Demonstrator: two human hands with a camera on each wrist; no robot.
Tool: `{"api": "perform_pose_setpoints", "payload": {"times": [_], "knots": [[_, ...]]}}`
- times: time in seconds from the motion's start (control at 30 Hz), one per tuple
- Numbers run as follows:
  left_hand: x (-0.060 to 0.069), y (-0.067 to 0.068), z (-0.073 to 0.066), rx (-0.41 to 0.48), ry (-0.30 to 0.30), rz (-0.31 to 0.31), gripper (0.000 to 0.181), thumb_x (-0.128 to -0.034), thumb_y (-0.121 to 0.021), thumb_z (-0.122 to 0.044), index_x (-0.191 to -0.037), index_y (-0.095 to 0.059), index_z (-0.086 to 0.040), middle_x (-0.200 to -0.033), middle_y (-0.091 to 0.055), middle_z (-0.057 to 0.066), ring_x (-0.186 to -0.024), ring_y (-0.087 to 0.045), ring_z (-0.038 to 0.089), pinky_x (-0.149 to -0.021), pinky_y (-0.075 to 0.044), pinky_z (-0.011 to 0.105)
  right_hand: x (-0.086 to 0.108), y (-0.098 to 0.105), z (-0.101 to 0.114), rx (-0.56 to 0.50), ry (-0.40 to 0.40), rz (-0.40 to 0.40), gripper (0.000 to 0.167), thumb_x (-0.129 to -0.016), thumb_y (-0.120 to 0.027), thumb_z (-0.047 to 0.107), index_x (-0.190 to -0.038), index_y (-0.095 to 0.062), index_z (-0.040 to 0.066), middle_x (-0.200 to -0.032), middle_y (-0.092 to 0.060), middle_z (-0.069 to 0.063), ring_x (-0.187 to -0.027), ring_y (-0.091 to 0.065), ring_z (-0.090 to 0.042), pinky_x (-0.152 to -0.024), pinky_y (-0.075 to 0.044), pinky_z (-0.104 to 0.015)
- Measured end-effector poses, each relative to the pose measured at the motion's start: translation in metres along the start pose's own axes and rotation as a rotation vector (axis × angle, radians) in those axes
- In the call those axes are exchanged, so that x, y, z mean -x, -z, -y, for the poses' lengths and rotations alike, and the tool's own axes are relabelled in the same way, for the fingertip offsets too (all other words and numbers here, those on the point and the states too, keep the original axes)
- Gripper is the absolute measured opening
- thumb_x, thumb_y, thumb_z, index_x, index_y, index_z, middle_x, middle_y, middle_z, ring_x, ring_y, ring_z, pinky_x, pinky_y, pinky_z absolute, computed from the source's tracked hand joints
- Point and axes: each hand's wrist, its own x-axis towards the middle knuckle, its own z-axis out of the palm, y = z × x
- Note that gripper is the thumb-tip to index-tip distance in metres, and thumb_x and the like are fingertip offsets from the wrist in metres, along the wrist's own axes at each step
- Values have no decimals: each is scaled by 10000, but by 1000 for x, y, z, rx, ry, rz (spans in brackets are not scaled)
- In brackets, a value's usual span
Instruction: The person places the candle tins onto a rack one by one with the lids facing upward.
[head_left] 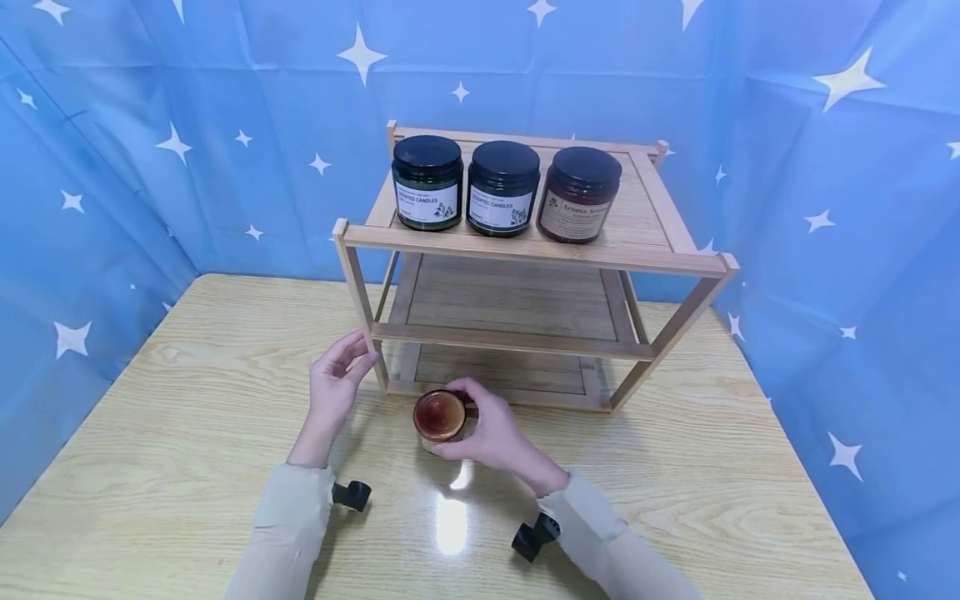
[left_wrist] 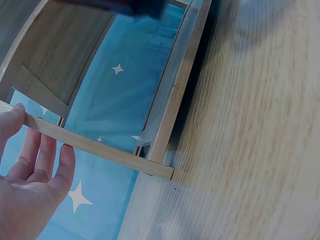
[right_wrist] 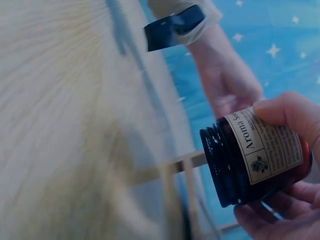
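In the head view, my left hand (head_left: 333, 379) holds the front left post (head_left: 358, 287) of a wooden rack. The left wrist view shows its thumb on one side of the post (left_wrist: 100, 147), several fingers on the other. To the right, just before the rack's bottom shelf, my right hand (head_left: 495, 433) grips an amber candle jar (head_left: 439, 415) between thumb and fingers. Its rounded amber end faces up. In the right wrist view, the jar (right_wrist: 265, 150) has an "Aroma" label, and its dark ridged end points tableward. Whether it touches the table is unclear.
Along the rack's top shelf (head_left: 637, 225) stand two dark green candle jars (head_left: 427, 183) (head_left: 502, 188) and an amber one (head_left: 579, 195), all black-lidded. Two lower shelves lie beneath. The rack stands on a wooden table (head_left: 187, 400) before a blue star-patterned curtain (head_left: 262, 108).
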Motion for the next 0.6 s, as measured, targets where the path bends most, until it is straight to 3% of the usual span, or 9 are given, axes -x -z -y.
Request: {"api": "perform_pose_setpoints", "payload": {"times": [0.6], "knots": [[1,1,0,-14,-7,15,439,-826,-580,161,-1070,-683,-189,-941,-687,-96,-894,-618,56,-844,-518,203,16,28,27,3,3,-26,669,-583,-871,101,-1158,-532,58,-1074,-625,-59,-960,-600,-217,-853,-514,-317]]}}
